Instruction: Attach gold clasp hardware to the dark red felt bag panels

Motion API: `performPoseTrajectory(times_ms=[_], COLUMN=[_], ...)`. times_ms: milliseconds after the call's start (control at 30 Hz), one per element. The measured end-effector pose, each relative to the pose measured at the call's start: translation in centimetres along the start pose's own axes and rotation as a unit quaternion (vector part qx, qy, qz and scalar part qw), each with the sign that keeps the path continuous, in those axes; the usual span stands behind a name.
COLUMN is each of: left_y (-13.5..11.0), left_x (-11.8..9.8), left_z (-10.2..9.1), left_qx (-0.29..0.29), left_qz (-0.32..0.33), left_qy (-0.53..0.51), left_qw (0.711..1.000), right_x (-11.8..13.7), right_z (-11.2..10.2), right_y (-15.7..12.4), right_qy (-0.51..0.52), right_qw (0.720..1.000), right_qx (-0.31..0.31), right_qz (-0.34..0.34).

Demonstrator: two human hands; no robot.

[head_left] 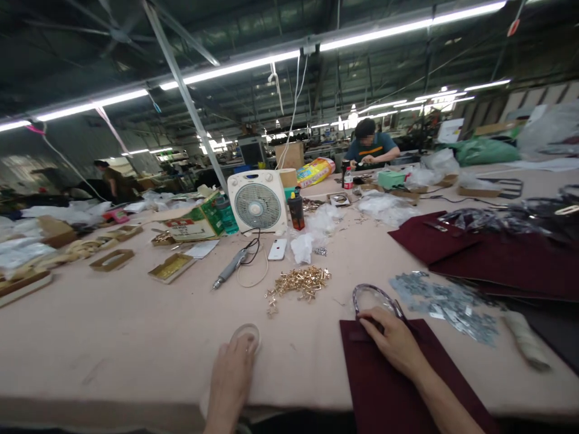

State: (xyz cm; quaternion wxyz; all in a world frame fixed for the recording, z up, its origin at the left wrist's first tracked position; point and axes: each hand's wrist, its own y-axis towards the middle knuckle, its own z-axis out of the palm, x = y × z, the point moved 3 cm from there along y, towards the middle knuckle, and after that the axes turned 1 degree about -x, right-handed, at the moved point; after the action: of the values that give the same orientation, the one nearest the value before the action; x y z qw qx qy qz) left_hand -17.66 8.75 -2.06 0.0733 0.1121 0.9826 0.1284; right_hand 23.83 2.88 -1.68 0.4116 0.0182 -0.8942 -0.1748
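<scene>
My left hand (pixel 231 375) is closed, with its fingertips on a clear, round, ring-like thing (pixel 246 330) at the table's near side; its exact kind is hard to make out. On the right, a flat maroon handbag (pixel 375 386) lies partly over the near edge. My right hand (pixel 394 342) grips the bag's top edge at the base of its plastic-wrapped handle (pixel 371 289), fingers curled and partly hidden. Beyond the hands is a pile of small gold-coloured metal fittings (pixel 301 282). Flat silvery metal pieces (pixel 446 301) are spread right of the bag.
Behind the fittings are an electric screwdriver (pixel 231 268), a white phone (pixel 277 249) and a box fan (pixel 257 205). Stacked maroon bags (pixel 488 256) and a pale roll (pixel 526 340) are at right. Shallow boxes (pixel 172 267) stand left. A co-worker (pixel 373 147) sits across the table.
</scene>
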Motion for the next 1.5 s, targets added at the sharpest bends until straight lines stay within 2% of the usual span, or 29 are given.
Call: performPoseTrajectory(times_ms=[133,367,500,633,700,800,867,933,1033,1133,1300,1400,1500], left_y=[-0.6,-1.0,-0.7,-0.7,-0.8,-1.1,-1.2,-1.2,-1.1,-1.0,-1.2,-1.4,-1.3], left_x=[-4.5,-14.5,-17.8,-18.2,-17.9,-17.4,-17.2,-17.1,-16.9,-16.8,-16.7,-16.5,-16.8], left_z=[0.0,0.1,0.1,0.1,0.2,0.4,0.7,1.1,1.6,1.8,1.7,1.1,0.0], left_qx=[0.032,0.031,0.032,0.017,0.005,-0.004,0.000,0.001,-0.010,-0.017,-0.018,-0.053,-0.062], left_qz=[0.057,0.088,0.084,0.073,0.060,0.043,0.045,0.051,0.053,0.053,0.047,0.041,0.085], left_qy=[-0.025,-0.058,-0.076,-0.100,-0.124,-0.155,-0.165,-0.172,-0.178,-0.173,-0.174,-0.188,-0.189], left_qw=[0.998,0.994,0.993,0.992,0.991,0.987,0.985,0.984,0.983,0.983,0.983,0.980,0.976], right_x=[0.4,0.9,1.1,2.2,3.3,5.3,6.3,6.7,6.6,6.4,6.3,6.4,6.3], right_z=[-0.2,-0.4,-0.5,-1.0,-1.0,-0.1,1.2,2.6,4.4,5.2,4.8,4.6,4.7], right_y=[0.0,-0.1,-0.1,-0.4,-0.5,-0.5,-0.6,-0.8,-1.3,-1.8,-2.1,-2.0,-2.0], right_qy=[-0.007,0.006,0.018,0.040,0.054,0.074,0.070,0.042,-0.012,-0.035,-0.020,-0.025,-0.028], right_qw=[1.000,1.000,0.998,0.991,0.988,0.988,0.988,0.990,0.992,0.991,0.992,0.991,0.992], right_qx=[-0.006,-0.025,-0.050,-0.103,-0.097,-0.021,0.043,0.075,0.065,0.046,0.027,0.022,0.012], right_qz=[0.002,-0.004,-0.025,-0.077,-0.107,-0.132,-0.128,-0.113,-0.107,-0.117,-0.125,-0.131,-0.126])
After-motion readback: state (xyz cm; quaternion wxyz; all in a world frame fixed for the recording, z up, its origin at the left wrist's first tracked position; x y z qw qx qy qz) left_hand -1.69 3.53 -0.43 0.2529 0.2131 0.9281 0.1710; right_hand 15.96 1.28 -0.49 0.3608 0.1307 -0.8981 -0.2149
